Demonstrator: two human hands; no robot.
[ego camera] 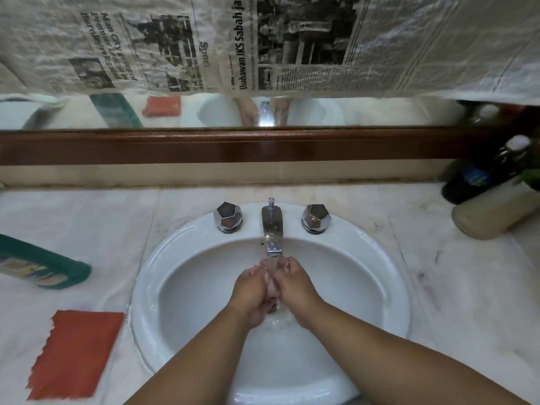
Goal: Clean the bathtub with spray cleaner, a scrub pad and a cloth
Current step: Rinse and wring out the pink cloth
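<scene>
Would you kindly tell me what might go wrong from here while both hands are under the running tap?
Water runs from the faucet over the left hand and right hand; splashes may cross the sink rim and wet the counter.
The red pad lies close beside that rim, so it may get soaked.
Wet hands may slip on the green bottle lying on its side at the left.

One camera, worn on the person's head, looked forward and steeply down over a white sink [152, 267] set in a marble tabletop [87, 217]. It sat close: both forearms ran in from the bottom edge to the left hand [251, 290] and right hand [295, 285] under the tap [272, 226]. The wide lens bowed the edges, and the top of the frame took in the mirror [365, 112] straight ahead.
</scene>
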